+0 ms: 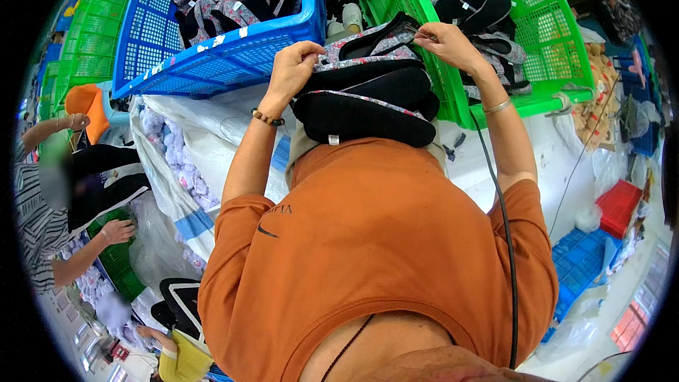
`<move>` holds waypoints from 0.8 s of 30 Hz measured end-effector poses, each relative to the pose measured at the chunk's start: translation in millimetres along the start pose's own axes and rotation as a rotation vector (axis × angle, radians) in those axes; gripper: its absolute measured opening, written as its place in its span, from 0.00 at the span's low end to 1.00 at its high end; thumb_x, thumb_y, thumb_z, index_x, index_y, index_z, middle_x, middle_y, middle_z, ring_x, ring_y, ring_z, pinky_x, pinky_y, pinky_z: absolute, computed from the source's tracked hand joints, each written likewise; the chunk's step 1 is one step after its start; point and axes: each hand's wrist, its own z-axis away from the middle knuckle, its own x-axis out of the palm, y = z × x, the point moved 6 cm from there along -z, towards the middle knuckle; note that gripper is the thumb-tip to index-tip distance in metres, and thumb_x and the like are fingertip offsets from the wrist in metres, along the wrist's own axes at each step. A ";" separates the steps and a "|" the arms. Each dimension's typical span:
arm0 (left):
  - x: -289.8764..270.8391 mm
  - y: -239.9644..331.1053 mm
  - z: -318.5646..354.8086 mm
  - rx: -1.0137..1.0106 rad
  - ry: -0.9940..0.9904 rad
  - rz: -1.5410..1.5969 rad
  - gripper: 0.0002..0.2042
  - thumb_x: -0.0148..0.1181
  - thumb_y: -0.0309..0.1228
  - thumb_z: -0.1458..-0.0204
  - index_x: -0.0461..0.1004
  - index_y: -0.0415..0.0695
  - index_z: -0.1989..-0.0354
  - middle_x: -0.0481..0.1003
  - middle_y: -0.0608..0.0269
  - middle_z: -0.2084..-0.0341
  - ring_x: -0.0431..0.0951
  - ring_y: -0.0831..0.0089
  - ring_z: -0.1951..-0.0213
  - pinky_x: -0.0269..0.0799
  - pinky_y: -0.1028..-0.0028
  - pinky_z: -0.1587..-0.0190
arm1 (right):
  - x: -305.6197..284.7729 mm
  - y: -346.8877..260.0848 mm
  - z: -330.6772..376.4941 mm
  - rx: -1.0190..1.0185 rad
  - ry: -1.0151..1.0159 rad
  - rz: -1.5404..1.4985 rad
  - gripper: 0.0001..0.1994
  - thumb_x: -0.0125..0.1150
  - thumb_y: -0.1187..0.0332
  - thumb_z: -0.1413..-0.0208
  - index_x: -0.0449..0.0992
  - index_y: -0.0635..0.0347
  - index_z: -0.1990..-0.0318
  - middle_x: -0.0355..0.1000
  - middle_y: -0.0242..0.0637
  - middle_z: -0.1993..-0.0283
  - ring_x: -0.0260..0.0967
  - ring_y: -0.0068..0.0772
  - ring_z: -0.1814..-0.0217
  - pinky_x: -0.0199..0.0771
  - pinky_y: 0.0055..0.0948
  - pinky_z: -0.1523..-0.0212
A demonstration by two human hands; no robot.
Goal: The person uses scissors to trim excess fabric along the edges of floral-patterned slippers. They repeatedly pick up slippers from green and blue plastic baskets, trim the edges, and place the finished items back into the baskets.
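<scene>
A pile of sewn fabric pieces, black with grey floral print and edging, lies on my lap. My left hand is closed in a pinch at the left edge of the floral piece on top. At the far right end of that piece, my right hand is closed, thumb and fingers together at its black tip. Something small and dark shows at those fingertips, too small to name. The top piece curves in a loop with a black inside. A white tag sticks out at the bottom of the pile.
A blue crate at far left and a green crate at far right hold similar pieces. A black cable hangs along my right side. At left, a co-worker's hand is near white sacking.
</scene>
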 end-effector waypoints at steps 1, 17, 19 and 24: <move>2.8 -0.6 -2.0 0.028 -0.007 -0.050 0.07 0.55 0.23 0.54 0.77 0.39 0.67 0.77 0.56 0.74 0.77 0.68 0.72 0.70 0.73 0.68 | -2.1 -1.8 -4.2 0.027 -0.026 0.084 0.10 0.57 0.67 0.48 0.74 0.67 0.64 0.72 0.43 0.70 0.70 0.32 0.69 0.69 0.28 0.67; 40.8 42.6 -10.1 0.172 -0.258 -0.225 0.08 0.58 0.29 0.56 0.77 0.38 0.70 0.75 0.50 0.73 0.76 0.57 0.69 0.70 0.65 0.65 | 26.6 3.4 -77.9 -0.242 -0.024 0.769 0.03 0.54 0.76 0.59 0.74 0.61 0.75 0.73 0.45 0.72 0.72 0.49 0.65 0.72 0.43 0.67; 35.2 36.6 -7.7 0.153 -0.239 -0.260 0.08 0.58 0.29 0.56 0.77 0.38 0.70 0.75 0.50 0.73 0.76 0.57 0.69 0.70 0.65 0.65 | 14.0 -3.6 -76.4 -0.183 -0.042 0.761 0.04 0.55 0.75 0.60 0.74 0.61 0.75 0.73 0.46 0.72 0.72 0.50 0.65 0.72 0.43 0.67; 46.2 11.7 5.2 0.199 -0.321 -0.256 0.08 0.57 0.28 0.53 0.75 0.38 0.66 0.74 0.51 0.70 0.75 0.58 0.66 0.69 0.66 0.62 | -29.6 -39.4 -57.7 -0.128 -0.078 0.736 0.03 0.54 0.74 0.60 0.74 0.61 0.75 0.72 0.46 0.72 0.71 0.51 0.66 0.71 0.45 0.67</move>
